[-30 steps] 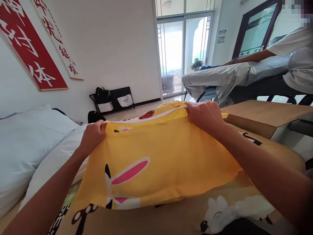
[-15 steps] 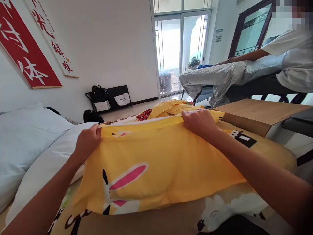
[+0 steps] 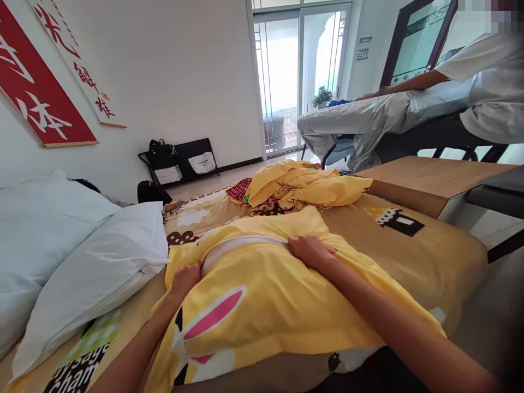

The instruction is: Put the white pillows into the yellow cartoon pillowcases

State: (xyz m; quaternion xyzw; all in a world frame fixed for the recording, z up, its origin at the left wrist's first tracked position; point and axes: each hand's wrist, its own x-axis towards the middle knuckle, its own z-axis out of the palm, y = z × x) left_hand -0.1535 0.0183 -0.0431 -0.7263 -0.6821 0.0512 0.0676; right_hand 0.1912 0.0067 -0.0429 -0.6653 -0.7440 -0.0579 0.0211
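Note:
A yellow pillowcase (image 3: pixel 262 305) with a pink-eared rabbit print lies across the bed in front of me. White padding (image 3: pixel 223 250), apparently a pillow, shows through its long opening at the far side. My left hand (image 3: pixel 187 279) is closed on the cloth at the left end of this opening. Farther right, my right hand (image 3: pixel 309 251) grips the opening's edge, with its fingertips partly hidden. Between the hands the case bulges, and its near edge lies over the brown printed bedsheet (image 3: pixel 434 278).
White pillows (image 3: pixel 98 267) are stacked at the left. Crumpled yellow cloth (image 3: pixel 303 185) lies at the bed's far side. A wooden tabletop (image 3: pixel 442 174) stands close on the right. Beyond it, a person in a white shirt (image 3: pixel 487 71) leans an arm over silvery fabric (image 3: pixel 360 120).
Both hands have moved down and toward me with the pillowcase. Its far edge has dropped from a taut, raised line onto the bed, exposing the white opening and the cloth pile behind.

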